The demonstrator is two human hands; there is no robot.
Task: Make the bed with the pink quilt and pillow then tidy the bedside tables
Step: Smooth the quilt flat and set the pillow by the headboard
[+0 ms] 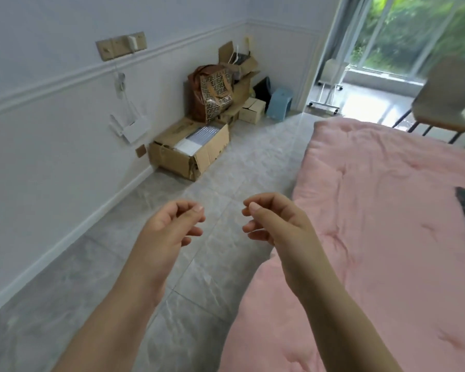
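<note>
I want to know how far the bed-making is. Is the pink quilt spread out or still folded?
Spread out. The pink quilt lies flat across the bed, its edge hanging toward the floor, with shallow wrinkles only.

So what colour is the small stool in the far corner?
Light blue stool, seen in the head view.

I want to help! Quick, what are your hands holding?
Left hand: fingers loosely curled, holding nothing.
Right hand: fingers loosely curled, holding nothing.
</note>
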